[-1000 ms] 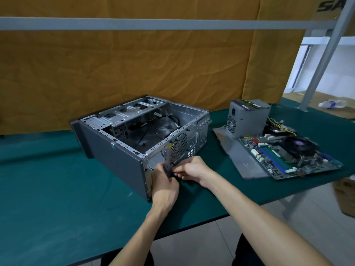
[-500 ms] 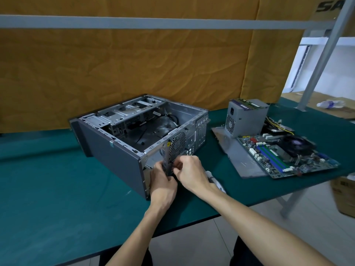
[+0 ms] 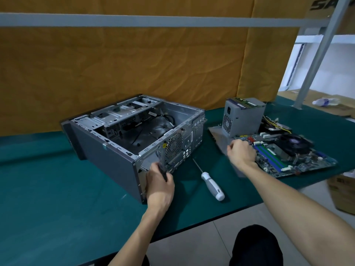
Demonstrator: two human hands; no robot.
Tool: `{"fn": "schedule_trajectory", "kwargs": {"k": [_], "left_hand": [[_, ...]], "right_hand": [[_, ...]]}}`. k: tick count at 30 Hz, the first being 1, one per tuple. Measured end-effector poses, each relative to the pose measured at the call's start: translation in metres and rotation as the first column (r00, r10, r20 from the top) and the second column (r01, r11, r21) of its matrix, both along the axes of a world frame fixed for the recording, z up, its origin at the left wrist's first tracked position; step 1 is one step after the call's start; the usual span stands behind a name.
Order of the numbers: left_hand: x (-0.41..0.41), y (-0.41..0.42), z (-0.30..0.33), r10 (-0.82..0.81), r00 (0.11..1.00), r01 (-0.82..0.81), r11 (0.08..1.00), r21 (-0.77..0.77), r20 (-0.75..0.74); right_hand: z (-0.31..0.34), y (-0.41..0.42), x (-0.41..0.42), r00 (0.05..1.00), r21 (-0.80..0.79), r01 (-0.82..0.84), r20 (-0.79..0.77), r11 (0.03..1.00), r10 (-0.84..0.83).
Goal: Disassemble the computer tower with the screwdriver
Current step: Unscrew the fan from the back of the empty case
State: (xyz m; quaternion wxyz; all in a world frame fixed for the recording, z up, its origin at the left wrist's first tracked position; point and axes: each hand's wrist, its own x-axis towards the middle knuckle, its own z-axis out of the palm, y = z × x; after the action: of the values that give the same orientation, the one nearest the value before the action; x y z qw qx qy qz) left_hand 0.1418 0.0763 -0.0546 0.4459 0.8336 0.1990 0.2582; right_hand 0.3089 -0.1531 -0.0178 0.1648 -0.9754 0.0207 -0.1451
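The open grey computer tower (image 3: 107, 158) lies on its side on the green table (image 3: 48, 189), its inside largely bare. My left hand (image 3: 159, 186) is at the tower's near rear corner and grips a narrow dark strip (image 3: 163, 172) beside the fan grille (image 3: 173, 145). My right hand (image 3: 241, 153) hovers, blurred, over the removed grey side panel (image 3: 218, 134), fingers curled; whether it holds anything is hidden. The white-handled screwdriver (image 3: 212, 186) lies loose on the table between my hands.
A grey power supply (image 3: 243, 117) stands on the side panel at the right. Next to it lies the removed motherboard (image 3: 294, 158) with its fan. A cardboard box (image 3: 342, 192) sits on the floor past the table's right edge. An orange sheet hangs behind the table.
My right hand left the tower's rear corner and swung right to the side panel. The screwdriver, covered before, now shows on the table. My left hand stays at the corner.
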Motion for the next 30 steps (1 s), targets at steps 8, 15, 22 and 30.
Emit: {"fn": "schedule_trajectory", "kwargs": {"k": [8, 15, 22, 30], "left_hand": [[0.004, 0.002, -0.004, 0.037, 0.999, -0.037, 0.999, 0.040, 0.007], [0.005, 0.000, 0.002, 0.045, 0.997, -0.035, 0.988, -0.152, 0.064], [0.007, 0.005, 0.015, -0.030, 0.999, 0.038, 0.957, -0.289, 0.031], [0.011, 0.001, 0.011, -0.015, 0.999, 0.028, 0.953, -0.302, 0.047]], "right_hand": [[0.000, 0.001, -0.010, 0.998, 0.123, -0.005, 0.070, 0.992, -0.004], [0.004, 0.030, -0.105, 0.923, -0.012, -0.361, -0.145, 0.933, 0.355], [0.000, 0.035, -0.127, 0.885, 0.104, -0.368, -0.268, 0.924, 0.382], [-0.008, 0.023, -0.145, 0.828, 0.319, -0.440, -0.216, 0.839, 0.517]]}}
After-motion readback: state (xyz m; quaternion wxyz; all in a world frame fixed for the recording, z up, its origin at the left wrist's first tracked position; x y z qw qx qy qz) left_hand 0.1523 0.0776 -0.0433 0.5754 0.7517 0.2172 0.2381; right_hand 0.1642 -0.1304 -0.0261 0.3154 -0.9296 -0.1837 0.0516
